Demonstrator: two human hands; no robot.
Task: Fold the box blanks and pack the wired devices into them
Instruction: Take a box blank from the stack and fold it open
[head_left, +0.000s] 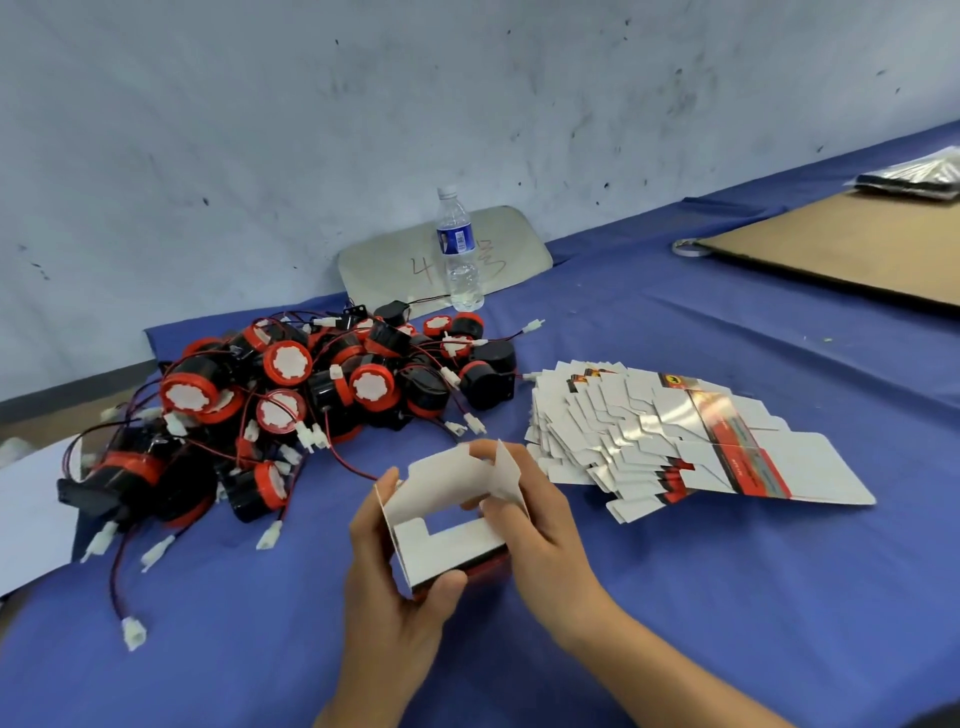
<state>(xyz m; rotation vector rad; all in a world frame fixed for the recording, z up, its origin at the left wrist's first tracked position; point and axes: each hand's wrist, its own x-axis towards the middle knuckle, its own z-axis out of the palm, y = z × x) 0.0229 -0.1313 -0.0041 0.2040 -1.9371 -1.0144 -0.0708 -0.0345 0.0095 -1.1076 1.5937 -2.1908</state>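
A small white box blank (447, 512), half folded with its end flaps standing up, hangs above the blue table between both hands. My left hand (387, 587) grips its left wall, thumb curled under the near corner. My right hand (540, 540) holds the right side, its fingers pinching a raised flap. A heap of black and red wired devices (291, 395) with white connectors lies at the left. Flat box blanks (665, 441) are fanned out in a pile to the right.
A clear water bottle (458, 249) stands at the back against the wall, in front of a leaning grey board (384, 265). A brown cardboard sheet (852, 244) lies at the far right. Loose red-black wires (119, 571) trail toward the table's left edge.
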